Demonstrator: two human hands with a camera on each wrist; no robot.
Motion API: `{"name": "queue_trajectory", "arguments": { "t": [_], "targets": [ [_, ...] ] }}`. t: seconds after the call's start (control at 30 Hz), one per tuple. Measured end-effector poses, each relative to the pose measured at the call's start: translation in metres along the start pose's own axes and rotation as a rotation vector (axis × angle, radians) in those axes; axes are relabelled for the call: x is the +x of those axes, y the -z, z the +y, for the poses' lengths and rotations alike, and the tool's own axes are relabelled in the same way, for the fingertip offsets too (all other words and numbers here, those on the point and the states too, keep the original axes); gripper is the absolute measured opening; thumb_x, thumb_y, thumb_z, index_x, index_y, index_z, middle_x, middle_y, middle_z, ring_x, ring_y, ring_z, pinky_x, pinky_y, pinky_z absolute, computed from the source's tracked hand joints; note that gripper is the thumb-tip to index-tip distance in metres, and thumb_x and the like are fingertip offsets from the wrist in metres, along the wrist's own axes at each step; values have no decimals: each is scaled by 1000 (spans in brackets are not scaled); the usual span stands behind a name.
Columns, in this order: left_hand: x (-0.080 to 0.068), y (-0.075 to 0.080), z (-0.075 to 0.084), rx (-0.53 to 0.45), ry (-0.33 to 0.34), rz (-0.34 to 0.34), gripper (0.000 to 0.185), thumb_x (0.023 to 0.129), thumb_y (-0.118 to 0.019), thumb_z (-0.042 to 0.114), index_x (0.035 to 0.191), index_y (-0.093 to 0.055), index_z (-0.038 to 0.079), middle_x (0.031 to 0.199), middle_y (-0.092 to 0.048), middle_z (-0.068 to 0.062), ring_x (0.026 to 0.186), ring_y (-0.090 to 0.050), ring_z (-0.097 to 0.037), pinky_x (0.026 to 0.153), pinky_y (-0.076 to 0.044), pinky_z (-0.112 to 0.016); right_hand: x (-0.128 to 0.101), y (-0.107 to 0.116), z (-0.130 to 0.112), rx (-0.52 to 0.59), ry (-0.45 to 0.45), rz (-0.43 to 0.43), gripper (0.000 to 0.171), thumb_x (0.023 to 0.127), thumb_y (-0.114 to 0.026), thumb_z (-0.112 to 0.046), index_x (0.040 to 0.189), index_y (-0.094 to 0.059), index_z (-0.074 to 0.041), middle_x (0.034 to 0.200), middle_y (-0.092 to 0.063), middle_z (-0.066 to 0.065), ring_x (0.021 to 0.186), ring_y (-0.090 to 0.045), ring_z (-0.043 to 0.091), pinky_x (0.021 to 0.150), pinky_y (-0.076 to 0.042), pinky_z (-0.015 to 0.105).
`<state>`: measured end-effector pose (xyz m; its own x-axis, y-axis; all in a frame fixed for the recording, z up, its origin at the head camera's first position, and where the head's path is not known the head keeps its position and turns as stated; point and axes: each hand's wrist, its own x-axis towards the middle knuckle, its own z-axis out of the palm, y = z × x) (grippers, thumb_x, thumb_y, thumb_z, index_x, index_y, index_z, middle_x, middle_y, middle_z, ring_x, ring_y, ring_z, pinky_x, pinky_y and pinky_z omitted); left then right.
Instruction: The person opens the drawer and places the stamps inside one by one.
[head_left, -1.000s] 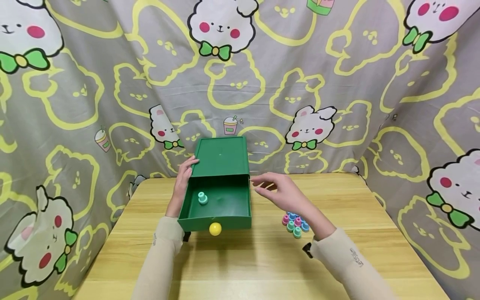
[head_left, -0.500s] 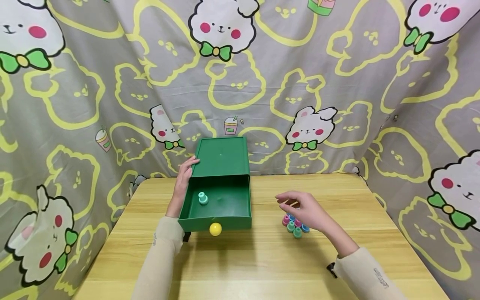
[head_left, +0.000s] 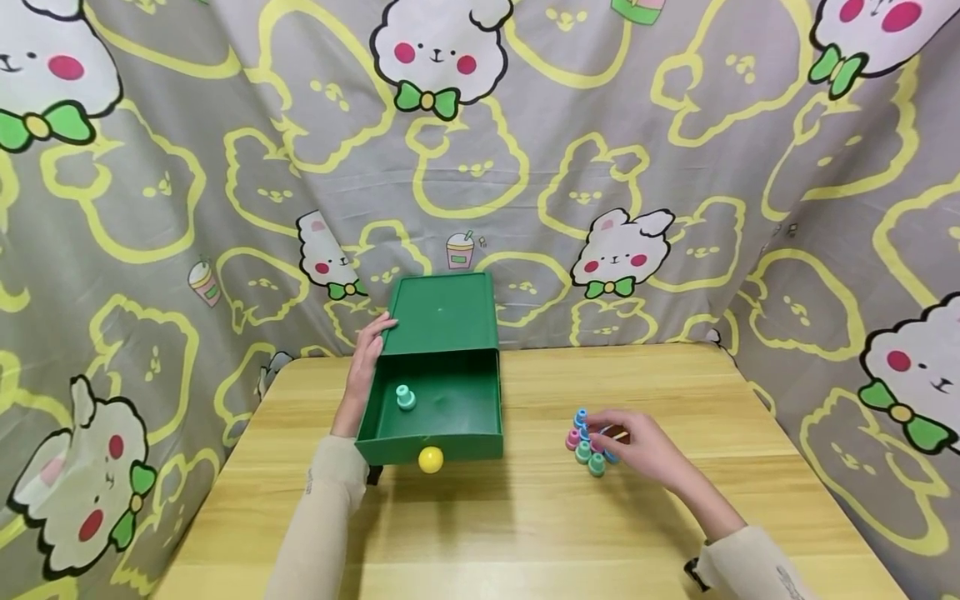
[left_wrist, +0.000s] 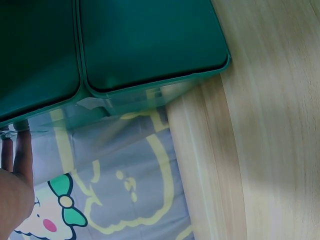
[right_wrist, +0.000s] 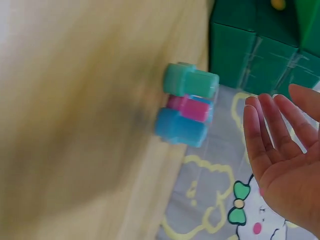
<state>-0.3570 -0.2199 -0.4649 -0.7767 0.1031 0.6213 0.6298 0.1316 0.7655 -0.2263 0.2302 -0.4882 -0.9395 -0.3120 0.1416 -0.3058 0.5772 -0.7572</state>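
Note:
My left hand [head_left: 365,354] rests along the left side of a green box [head_left: 442,317], fingertips at its top edge. The box's drawer [head_left: 467,412] is pulled out toward me and has a yellow round knob [head_left: 431,459]. Inside it stands one mint-green stepped plastic peg [head_left: 405,397]. My right hand [head_left: 633,442] is over a cluster of similar pegs on the right, its thumb and fingers parted close to the blue peg [head_left: 581,416]. Pink [head_left: 573,439] and green pegs [head_left: 596,464] stand beside it, some partly hidden by the hand. In the right wrist view the fingers [right_wrist: 272,120] are relaxed and slightly bent.
A wooden table [head_left: 480,533] bears everything. Behind it and at both sides hangs a grey patterned curtain [head_left: 480,183]. The drawer front juts over the table between my two arms.
My right hand has moved right from beside the drawer, then down to the peg cluster. My left hand, the drawer and the peg in it have stayed in place.

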Motion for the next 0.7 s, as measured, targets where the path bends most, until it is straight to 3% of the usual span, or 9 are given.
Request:
{"name": "queue_trajectory", "arguments": {
  "t": [0.5,0.7],
  "targets": [
    [0,2,-1,-12,8,-4,44,108,-30,9,138,-48,-17,160,-31,-32,151,-26,-40,119,-20,-24,-17,-15,28,-6,-97,-15,29,96,-72,-15,124,-73,-6,116,-76,10,92,-71,14,78,-56,23],
    [0,2,-1,-16,11,-15,44,108,-29,10,139,-48,-16,160,-31,-32,152,-25,-41,120,-20,-25,-19,-20,34,7,-84,-26,31,96,-73,-15,123,-72,-1,110,-76,11,88,-69,13,76,-56,23]
  ]
}}
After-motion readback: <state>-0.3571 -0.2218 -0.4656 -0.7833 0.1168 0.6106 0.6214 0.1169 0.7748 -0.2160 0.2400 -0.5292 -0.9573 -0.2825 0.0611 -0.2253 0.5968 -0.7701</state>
